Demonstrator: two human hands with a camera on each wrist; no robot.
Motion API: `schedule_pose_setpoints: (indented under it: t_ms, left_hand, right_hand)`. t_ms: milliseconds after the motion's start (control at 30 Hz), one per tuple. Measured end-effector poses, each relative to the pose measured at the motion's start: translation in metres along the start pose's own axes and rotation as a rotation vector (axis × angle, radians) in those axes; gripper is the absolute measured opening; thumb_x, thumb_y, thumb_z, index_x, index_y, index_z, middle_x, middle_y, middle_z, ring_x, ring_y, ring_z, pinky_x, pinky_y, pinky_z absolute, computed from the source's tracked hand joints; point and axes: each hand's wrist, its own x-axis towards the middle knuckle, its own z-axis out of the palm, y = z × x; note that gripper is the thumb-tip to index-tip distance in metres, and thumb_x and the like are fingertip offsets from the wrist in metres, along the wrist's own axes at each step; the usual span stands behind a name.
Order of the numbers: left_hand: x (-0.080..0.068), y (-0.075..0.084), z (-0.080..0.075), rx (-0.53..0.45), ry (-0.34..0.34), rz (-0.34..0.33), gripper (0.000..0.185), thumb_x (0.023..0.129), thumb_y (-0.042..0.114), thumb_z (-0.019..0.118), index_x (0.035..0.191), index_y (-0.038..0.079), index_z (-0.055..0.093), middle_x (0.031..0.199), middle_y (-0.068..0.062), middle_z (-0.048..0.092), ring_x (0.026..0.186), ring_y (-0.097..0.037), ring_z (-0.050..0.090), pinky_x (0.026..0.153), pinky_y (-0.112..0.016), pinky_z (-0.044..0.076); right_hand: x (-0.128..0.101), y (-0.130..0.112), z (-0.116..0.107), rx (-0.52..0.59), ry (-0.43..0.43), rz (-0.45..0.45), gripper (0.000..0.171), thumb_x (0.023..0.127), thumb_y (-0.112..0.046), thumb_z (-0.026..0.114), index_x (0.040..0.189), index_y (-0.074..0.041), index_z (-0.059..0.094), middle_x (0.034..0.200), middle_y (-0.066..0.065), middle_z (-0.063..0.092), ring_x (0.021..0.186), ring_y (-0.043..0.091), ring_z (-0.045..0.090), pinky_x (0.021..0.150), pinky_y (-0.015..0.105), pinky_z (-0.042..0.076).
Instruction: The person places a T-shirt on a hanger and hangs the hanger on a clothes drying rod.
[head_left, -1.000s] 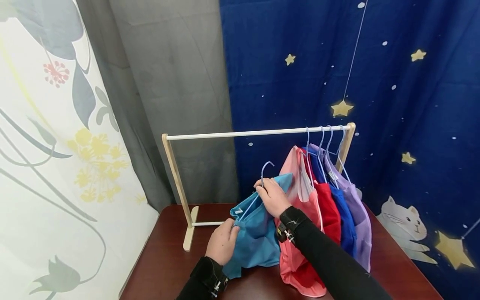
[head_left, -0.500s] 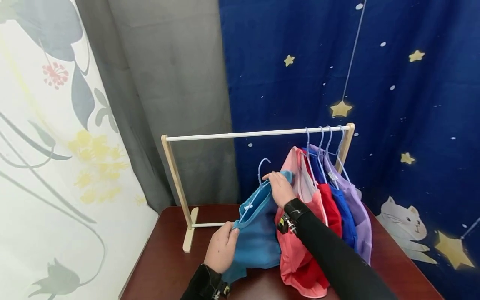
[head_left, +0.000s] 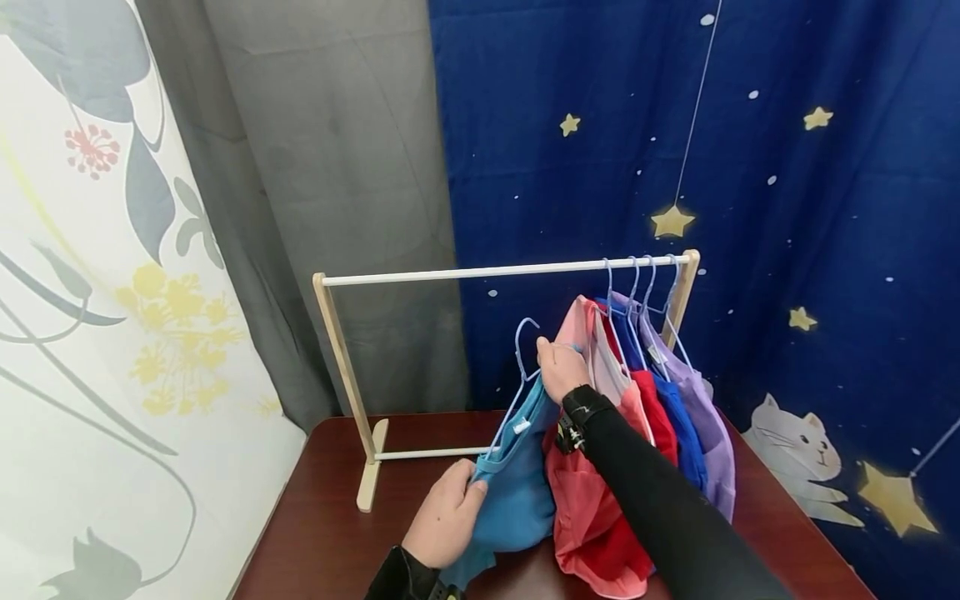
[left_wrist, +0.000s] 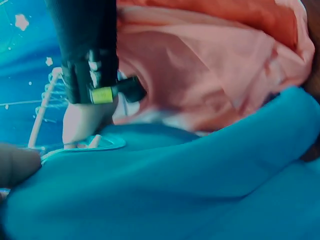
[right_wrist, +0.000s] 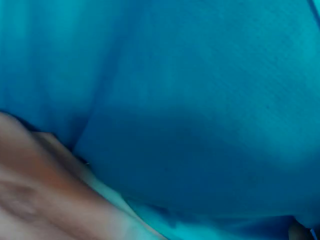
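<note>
A teal-blue shirt (head_left: 517, 504) hangs between my hands in the head view, with a pale purple hanger (head_left: 499, 429) set in its neck opening. The hook stands up free, below the rack's top bar. My left hand (head_left: 444, 515) pinches the near shoulder of the shirt, thumb on top, at the hanger's lower end. At the far shoulder, my right hand (head_left: 561, 371) grips the shirt's fabric with curled fingers. Blue cloth fills most of the right wrist view and hides the fingertips there. A white label shows inside the collar.
A clothes rack (head_left: 450, 274) with a white bar and wooden legs stands on the dark red table (head_left: 315, 517). At its right end hang a pink garment (head_left: 588, 500), a red one (head_left: 663, 417), a blue one (head_left: 684, 437) and a purple one (head_left: 712, 417). Curtains stand behind.
My right hand has shifted from the hanger's neck to the shirt's far shoulder and drawn it over that side. The hanger has tilted steeper, while my left hand keeps its pinch.
</note>
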Motion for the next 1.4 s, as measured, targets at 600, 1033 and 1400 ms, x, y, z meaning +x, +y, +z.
schedule_pose_setpoints:
  t_ms: [600, 1033, 1400]
  left_hand:
    - [0.043, 0.055, 0.025, -0.364, -0.108, 0.140, 0.024, 0.104, 0.026, 0.056, 0.117, 0.006, 0.055, 0.094, -0.005, 0.056, 0.078, -0.015, 0.057, 0.068, -0.030, 0.046]
    - [0.083, 0.070, 0.045, -0.219, -0.012, 0.216, 0.022, 0.103, 0.030, 0.057, 0.107, 0.008, 0.054, 0.095, -0.004, 0.051, 0.073, -0.014, 0.053, 0.065, -0.030, 0.045]
    - [0.109, 0.054, 0.074, -0.155, 0.102, 0.203, 0.024, 0.103, 0.025, 0.058, 0.112, 0.003, 0.059, 0.102, -0.006, 0.054, 0.089, -0.016, 0.056, 0.081, -0.034, 0.048]
  right_hand:
    - [0.030, -0.002, -0.034, 0.151, 0.090, -0.037, 0.050, 0.112, -0.021, 0.027, 0.121, 0.000, 0.071, 0.131, 0.021, 0.063, 0.134, 0.037, 0.047, 0.117, 0.042, 0.022]
    - [0.008, 0.007, -0.051, 0.151, -0.015, 0.055, 0.050, 0.112, -0.028, 0.025, 0.158, -0.008, 0.034, 0.161, 0.012, 0.032, 0.150, 0.027, 0.024, 0.120, 0.042, 0.018]
    - [-0.024, 0.021, -0.034, 0.140, -0.052, 0.067, 0.048, 0.110, -0.021, 0.034, 0.155, -0.005, 0.037, 0.158, 0.014, 0.038, 0.145, 0.034, 0.034, 0.117, 0.047, 0.025]
